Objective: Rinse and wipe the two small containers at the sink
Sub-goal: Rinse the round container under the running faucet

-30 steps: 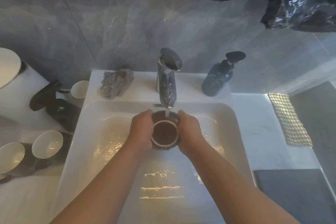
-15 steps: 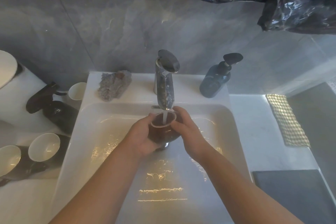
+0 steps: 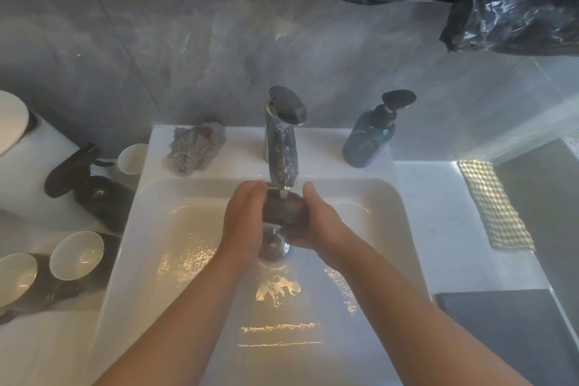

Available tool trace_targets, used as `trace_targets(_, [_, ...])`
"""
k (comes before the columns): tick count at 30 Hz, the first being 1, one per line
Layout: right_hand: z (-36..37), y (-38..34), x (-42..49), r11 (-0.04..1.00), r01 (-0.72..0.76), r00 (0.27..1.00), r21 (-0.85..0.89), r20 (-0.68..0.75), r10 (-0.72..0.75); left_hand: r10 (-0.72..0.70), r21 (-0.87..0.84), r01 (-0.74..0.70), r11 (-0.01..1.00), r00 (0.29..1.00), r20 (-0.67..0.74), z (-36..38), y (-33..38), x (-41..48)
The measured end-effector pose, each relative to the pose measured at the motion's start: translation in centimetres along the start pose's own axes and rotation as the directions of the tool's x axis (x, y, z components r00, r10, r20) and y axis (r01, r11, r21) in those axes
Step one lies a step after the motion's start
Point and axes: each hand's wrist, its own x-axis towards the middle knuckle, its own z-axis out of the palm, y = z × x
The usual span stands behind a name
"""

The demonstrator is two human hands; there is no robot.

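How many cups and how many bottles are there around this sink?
Cups: 4 (dark cup between left hand and right hand; back cup, middle cup, front cup on the left counter)
Bottles: 2 (blue pump bottle, black spray bottle)
Total: 6

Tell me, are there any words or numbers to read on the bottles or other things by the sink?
None: no word, number or sign is readable here.
Dark blue pump soap bottle: no label shows on the visible side.
Black spray bottle: too dark to tell.
Small dark round container, gripped by the left hand and right hand: no marks show.
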Motion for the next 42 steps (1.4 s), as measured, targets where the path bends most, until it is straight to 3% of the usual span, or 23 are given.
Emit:
trace_targets(4, [0.1,0.4,-0.9,0.995,0.099,0.995,0.005,0.031,-0.100,-0.215,0.155,0.207,0.966,0.976,0.035,-0.3,-0.3,1.0])
trace_targets(8, [-0.2,-0.1,-1.5,0.978,0.208,0.970,0.007,-0.131,-0.206,-0.268,0.127,0.262,0.957,0.963,0.031,-0.2,-1.0,0.6])
trace_targets(18, [-0.2,-0.5,-2.3,0.944,0.324,0.929,-0.056,-0.172,-0.329,-0.370,-0.140,0.371,0.918,0.928,0.032,0.3,-1.8,-0.3])
trace_targets(23, [0.7,-0.9,-2.5,0.940,0.327,0.923,-0.100,-0.178,-0.340,-0.470,-0.239,0.487,0.840,0.873,0.126,0.2,-0.4,-1.0])
trace_targets(29, [0.7,-1.0,-2.1,0.973,0.232,0.946,0.004,-0.232,-0.224,-0.418,-0.137,0.426,0.894,0.905,0.082,-0.5,-0.4,-0.6])
trace_targets(34, [0.4,-0.7,-1.6,0.983,0.170,0.962,0.069,-0.227,-0.150,-0.205,0.077,0.204,0.976,0.979,0.005,-0.7,0.1,-0.5])
trace_targets(38, [0.3,-0.8,-1.9,0.979,0.147,0.970,0.138,-0.215,-0.115,-0.023,0.177,0.013,0.984,0.998,0.059,-0.6,0.0,-0.2])
trace_targets(42, [0.1,-0.7,-2.2,0.969,0.165,0.966,0.182,-0.228,-0.122,-0.004,0.204,-0.029,0.979,0.987,0.161,-0.7,-0.4,0.8])
